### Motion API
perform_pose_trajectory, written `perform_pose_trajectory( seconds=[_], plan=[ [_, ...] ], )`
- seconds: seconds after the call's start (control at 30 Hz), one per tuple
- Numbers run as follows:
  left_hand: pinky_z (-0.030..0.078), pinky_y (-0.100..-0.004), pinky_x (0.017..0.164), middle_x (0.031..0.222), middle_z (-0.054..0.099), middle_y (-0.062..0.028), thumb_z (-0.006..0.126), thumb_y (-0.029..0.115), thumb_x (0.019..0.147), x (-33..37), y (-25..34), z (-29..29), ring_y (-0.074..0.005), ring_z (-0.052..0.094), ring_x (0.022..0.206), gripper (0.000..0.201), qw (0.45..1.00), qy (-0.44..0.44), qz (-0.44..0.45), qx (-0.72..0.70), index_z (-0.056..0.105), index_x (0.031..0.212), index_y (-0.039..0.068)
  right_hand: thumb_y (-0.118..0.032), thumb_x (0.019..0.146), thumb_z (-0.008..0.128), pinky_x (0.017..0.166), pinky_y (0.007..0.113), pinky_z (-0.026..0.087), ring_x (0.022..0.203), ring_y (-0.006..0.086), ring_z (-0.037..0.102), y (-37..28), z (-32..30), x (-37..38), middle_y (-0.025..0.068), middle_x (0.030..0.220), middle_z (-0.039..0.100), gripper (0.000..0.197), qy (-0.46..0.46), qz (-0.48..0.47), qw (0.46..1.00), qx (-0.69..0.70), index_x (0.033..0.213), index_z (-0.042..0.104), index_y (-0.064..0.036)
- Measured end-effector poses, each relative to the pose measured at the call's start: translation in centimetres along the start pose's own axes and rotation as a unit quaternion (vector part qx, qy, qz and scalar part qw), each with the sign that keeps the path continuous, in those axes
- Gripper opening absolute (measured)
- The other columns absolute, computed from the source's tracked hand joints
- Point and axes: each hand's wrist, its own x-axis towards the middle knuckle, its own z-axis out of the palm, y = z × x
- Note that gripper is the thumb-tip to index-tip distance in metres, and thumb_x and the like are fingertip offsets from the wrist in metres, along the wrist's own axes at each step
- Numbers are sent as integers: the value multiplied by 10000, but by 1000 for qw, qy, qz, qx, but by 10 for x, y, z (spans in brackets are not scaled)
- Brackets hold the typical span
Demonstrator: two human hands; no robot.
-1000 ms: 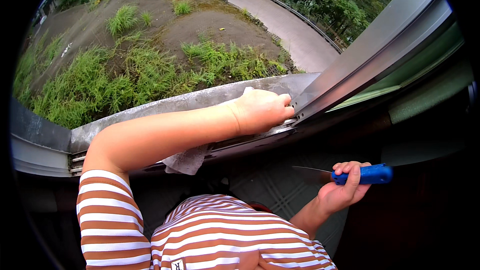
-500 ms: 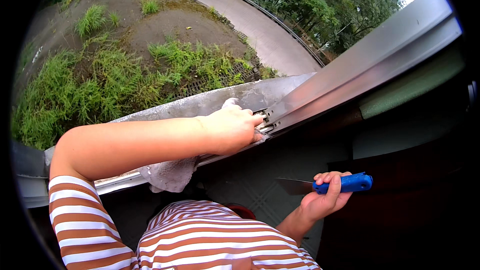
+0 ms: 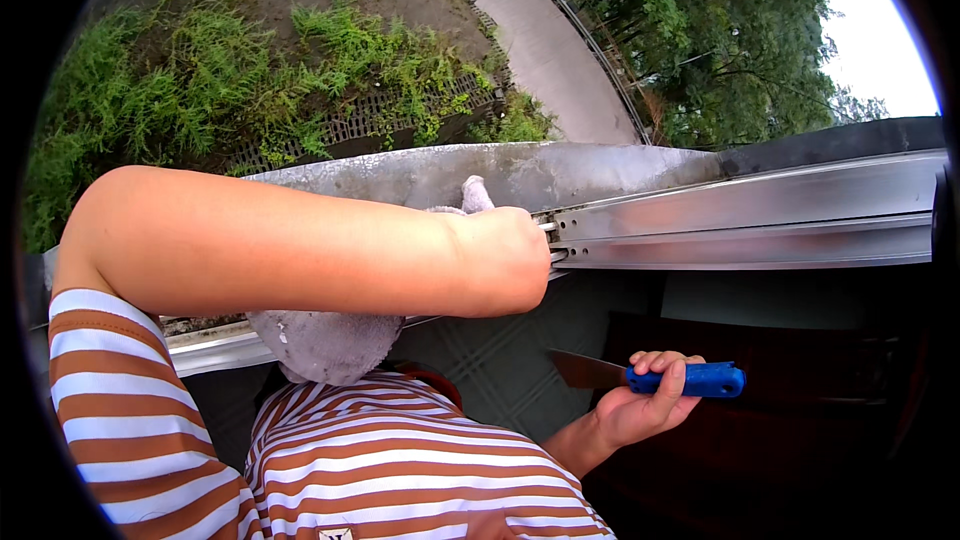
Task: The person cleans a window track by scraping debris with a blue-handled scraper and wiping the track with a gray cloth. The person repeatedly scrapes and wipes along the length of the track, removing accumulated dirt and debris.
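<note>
My left hand (image 3: pixel 503 258) is curled down at the window track, its fingers turned away beneath it. A grey cloth (image 3: pixel 330 345) is bunched in that hand; one end sticks up beyond the wrist, and a larger part hangs over the sill's inner edge below my forearm. The metal window frame (image 3: pixel 750 218) begins just right of my knuckles, with small holes at its end. Lower right, my right hand (image 3: pixel 645 415) grips a putty knife (image 3: pixel 708 380) by its blue handle. The knife's flat blade points left, apart from the frame.
Outside the window lies a weathered ledge (image 3: pixel 600 168), then weeds (image 3: pixel 220 70), bare ground, a paved road (image 3: pixel 550 40) and trees (image 3: pixel 690 30). Indoors, a tiled floor (image 3: pixel 490 370) and dark red furniture (image 3: pixel 780 380) lie below the sill. A red rim (image 3: pixel 437 383) shows beside my shirt.
The view has turned, so the frame now runs nearly level. My left hand has rolled over, hiding its fingers. The putty knife stays in my right hand, almost unmoved.
</note>
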Motion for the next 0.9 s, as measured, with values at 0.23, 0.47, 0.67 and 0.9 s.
perform_pose_trajectory(
  seconds=[0.23, 0.47, 0.67, 0.9],
  plan=[
    [479, -340, 666, 814, 607, -59, 615, 189, 679, -4, -11, 6, -226, 577, 787, 157, 992, 85, 80, 51, 662, 697, 39, -106, 836, 563, 563, 258, 428, 552, 114, 470, 7, -24, 0, 37, 654, 498, 138, 3, 3, 1000, 8, 911, 473, -32],
    [463, -412, 776, 856, 588, -135, 628, 238, 823, -17, -21, 5, -310, 579, 847, 289, 918, 130, -138, -348, 617, 1047, 55, -85, 818, 563, 550, 255, 430, 543, 105, 475, 10, -36, -2, 35, 644, 511, 145, 67, 25, 997, 18, 914, 470, -30],
    [476, -411, 732, 871, 591, -124, 674, 167, 759, -13, -17, 10, -318, 590, 828, 263, 928, 136, -124, -323, 652, 1016, 115, -60, 823, 547, 552, 255, 436, 548, 105, 476, 13, -40, -3, 42, 648, 519, 155, 58, 28, 997, 41, 956, 478, -19],
    [471, -411, 723, 812, 574, -125, 657, 121, 740, 15, 2, 15, -328, 579, 813, 200, 927, 215, -110, -285, 653, 924, 45, -63, 821, 542, 542, 251, 431, 541, 105, 469, 8, -33, -7, 42, 620, 500, 77, 51, 36, 997, 46, 848, 472, -43]
  ],
)
